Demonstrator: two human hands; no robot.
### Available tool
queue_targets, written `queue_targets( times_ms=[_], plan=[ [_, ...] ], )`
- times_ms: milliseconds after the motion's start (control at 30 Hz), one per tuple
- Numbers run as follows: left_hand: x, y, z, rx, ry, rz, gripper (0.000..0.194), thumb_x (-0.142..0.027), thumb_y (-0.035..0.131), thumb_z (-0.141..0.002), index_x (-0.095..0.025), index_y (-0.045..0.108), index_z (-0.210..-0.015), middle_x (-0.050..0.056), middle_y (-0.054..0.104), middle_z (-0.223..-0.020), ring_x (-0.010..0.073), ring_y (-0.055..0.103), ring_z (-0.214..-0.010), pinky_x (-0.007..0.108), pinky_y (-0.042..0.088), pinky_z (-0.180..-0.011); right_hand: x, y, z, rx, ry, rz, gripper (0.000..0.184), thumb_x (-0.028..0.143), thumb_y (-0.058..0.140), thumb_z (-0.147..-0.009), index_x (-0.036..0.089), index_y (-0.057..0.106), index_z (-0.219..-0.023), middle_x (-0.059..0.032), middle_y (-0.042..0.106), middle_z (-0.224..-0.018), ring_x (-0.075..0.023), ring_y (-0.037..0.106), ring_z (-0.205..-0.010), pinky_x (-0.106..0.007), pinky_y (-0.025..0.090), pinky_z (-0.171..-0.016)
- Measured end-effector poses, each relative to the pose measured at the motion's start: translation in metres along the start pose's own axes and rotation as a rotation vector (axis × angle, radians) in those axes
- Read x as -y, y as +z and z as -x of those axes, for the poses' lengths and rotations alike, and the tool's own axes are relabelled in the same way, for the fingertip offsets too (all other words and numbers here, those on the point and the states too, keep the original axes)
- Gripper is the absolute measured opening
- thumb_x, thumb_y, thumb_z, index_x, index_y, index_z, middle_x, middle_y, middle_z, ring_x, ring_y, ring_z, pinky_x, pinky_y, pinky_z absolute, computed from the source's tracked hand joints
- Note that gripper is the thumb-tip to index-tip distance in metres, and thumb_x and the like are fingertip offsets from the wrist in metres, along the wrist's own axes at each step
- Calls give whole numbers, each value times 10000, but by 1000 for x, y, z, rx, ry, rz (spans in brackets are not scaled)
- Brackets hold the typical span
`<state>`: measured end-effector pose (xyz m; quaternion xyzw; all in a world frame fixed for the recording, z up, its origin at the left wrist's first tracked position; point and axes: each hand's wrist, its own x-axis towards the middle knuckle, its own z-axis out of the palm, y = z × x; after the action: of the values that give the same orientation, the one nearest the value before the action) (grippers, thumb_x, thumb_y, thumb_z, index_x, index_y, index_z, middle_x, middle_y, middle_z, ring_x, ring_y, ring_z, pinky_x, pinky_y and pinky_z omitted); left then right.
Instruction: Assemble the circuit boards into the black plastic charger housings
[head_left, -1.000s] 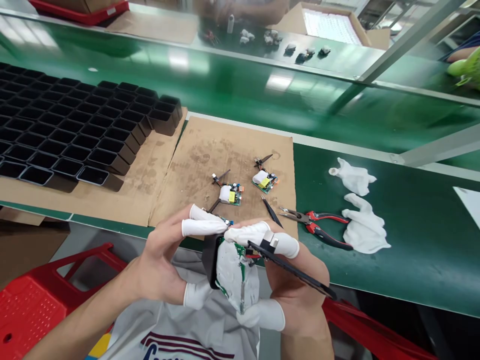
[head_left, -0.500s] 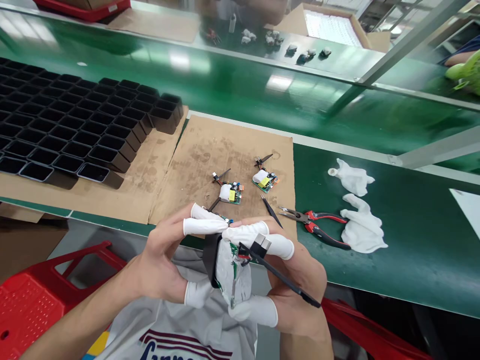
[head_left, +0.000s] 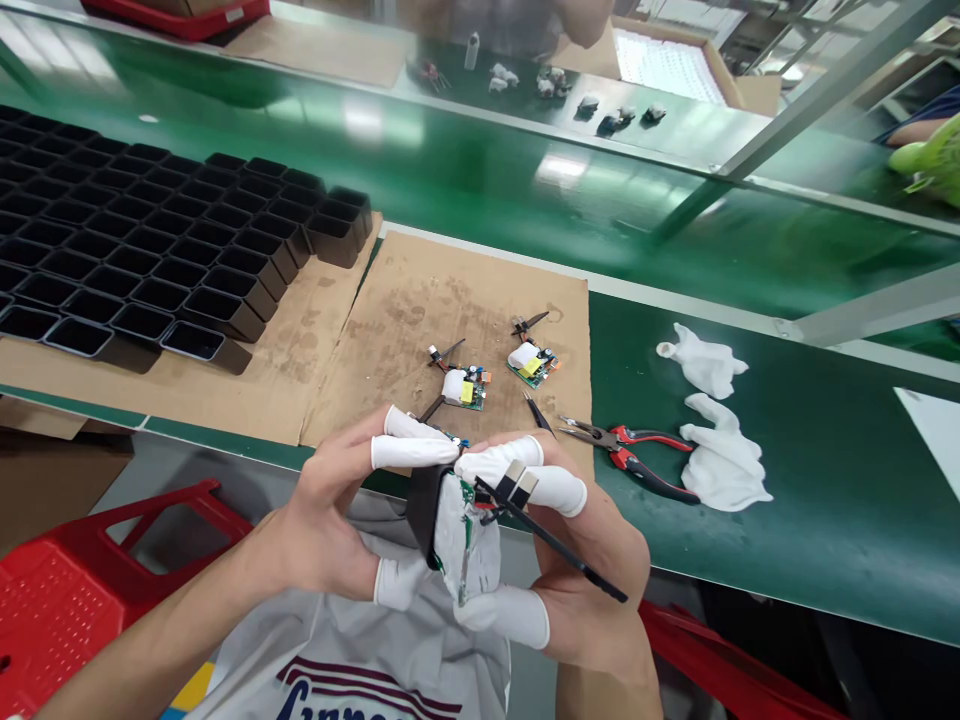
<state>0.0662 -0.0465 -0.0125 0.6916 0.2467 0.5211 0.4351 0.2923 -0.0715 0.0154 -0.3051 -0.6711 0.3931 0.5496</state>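
My left hand (head_left: 341, 530), with white finger cots on its fingertips, grips a black plastic case (head_left: 423, 515) from its far and near sides. My right hand (head_left: 566, 545), also in finger cots, pinches a circuit board coated in white paste (head_left: 472, 540) at the open end of the case. Part of the board seems to be inside; how deep is hidden. A USB plug (head_left: 517, 484) and a black cable tie (head_left: 574, 560) stick out from the board. Beyond my hands lie two more circuit boards (head_left: 466, 388) and black tweezers (head_left: 538, 412).
Rows of black cases (head_left: 193, 340) stand on cardboard at the left. Red-handled pliers (head_left: 622, 450) lie to the right, touching white putty (head_left: 726, 460); another white lump (head_left: 705, 360) lies behind. Red stools (head_left: 97, 600) flank me. Across the green belt (head_left: 442, 150), a person is partly visible.
My hands, the case and the board keep nearly the same pose. The cable tie's free end has shifted slightly left and up. The whole view has moved a little.
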Motion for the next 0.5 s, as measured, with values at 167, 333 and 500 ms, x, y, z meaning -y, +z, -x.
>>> queue_targets(
  times_ms=[167,333,500],
  plan=[
    [1,0,0,-6,42,56,735,-387,1023,-836,-255,740,-1501,147,792,-1244,313,789,-1060,449,692,-888,0,1,2,-5,5,-16,616,446,1044,-842,274,791,-1377,-122,806,-1159,-341,758,-1047,-535,723,-908],
    [4,0,-1,0,66,66,734,-405,1018,-848,-254,738,-1509,139,793,-1243,296,786,-1025,416,698,-850,-2,3,6,-11,24,-8,610,441,1021,-874,285,785,-1415,-125,803,-1220,-342,748,-1116,-530,705,-965],
    [5,1,-1,-18,87,78,707,-442,997,-875,-222,751,-1501,156,800,-1224,310,795,-1027,428,706,-837,-1,4,7,-26,61,13,629,433,1039,-843,331,797,-1415,-101,808,-1205,-351,772,-1131,-526,709,-949]
  ],
)
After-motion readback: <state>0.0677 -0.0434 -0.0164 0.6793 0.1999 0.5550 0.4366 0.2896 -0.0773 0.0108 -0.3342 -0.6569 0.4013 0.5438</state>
